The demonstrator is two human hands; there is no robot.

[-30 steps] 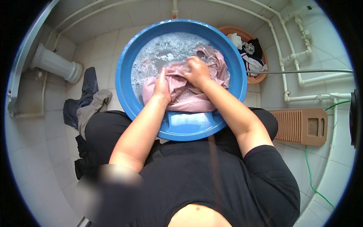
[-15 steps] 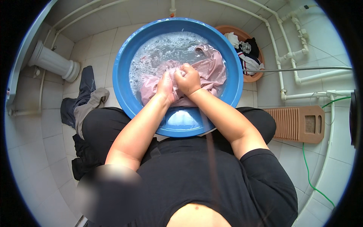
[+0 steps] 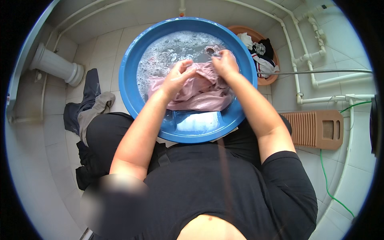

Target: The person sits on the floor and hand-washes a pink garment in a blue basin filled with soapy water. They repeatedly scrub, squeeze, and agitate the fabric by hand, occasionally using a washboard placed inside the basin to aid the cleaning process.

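Observation:
A blue plastic basin [image 3: 129, 76] in front of me holds sudsy water [image 3: 158, 54] and a wet pink garment [image 3: 200, 94], bunched towards the near side. My left hand [image 3: 176, 79] is over the garment's left part, its thumb and fingers apart and holding nothing. Farther right, my right hand [image 3: 225, 65] has its fingers closed on the garment's far right part, near the basin's right wall. The fingertips of that hand are partly hidden in the cloth.
Behind the basin on the right, an orange-brown tub [image 3: 240, 30] holds dark and white clothes [image 3: 262, 56]. A brown washboard [image 3: 312, 130] lies to the right near white pipes [image 3: 298, 80] and a green cord [image 3: 326, 180]. Dark and grey clothes [image 3: 90, 102] lie on the left floor.
My hands, pressed together on the bunched garment before, have moved apart. The left has come off with opened fingers; the right has shifted right and away from me. The garment has spread out.

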